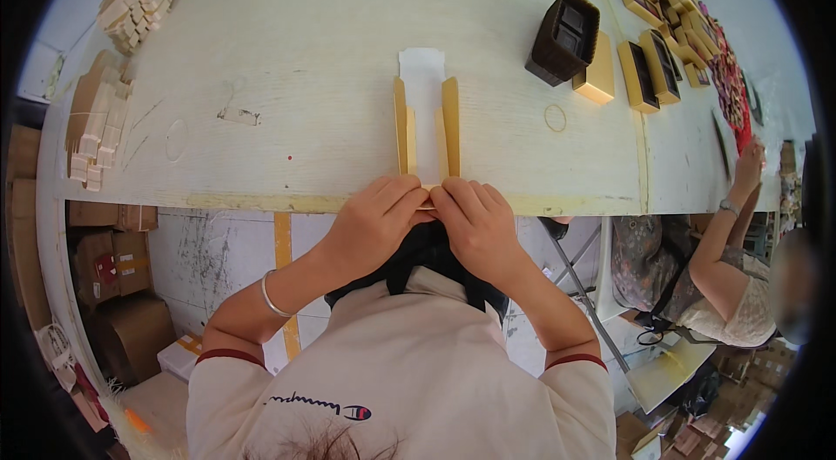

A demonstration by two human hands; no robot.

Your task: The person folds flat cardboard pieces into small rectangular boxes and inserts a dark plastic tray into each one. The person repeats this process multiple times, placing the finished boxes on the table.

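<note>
A partly folded carton (pixel 449 125) lies in front of me at the table's front edge, yellow on its side walls and white on the inside base. Its long walls stand up, and the far end flap lies flat. My left hand (pixel 380 214) pinches the near end of the carton at its left corner, fingers closed. My right hand (pixel 475 214) grips the same near end at the right, its fingers bent and pressed together. Both hands nearly meet at the middle, and the thumbs are mostly hidden.
Stacks of flat carton blanks (pixel 97 125) lie at the table's left. At the right stand a stack of dark brown plastic trays (pixel 564 38), a closed yellow box (pixel 596 73) and several filled boxes (pixel 662 68). A co-worker's arm (pixel 727 225) reaches over the table's far right.
</note>
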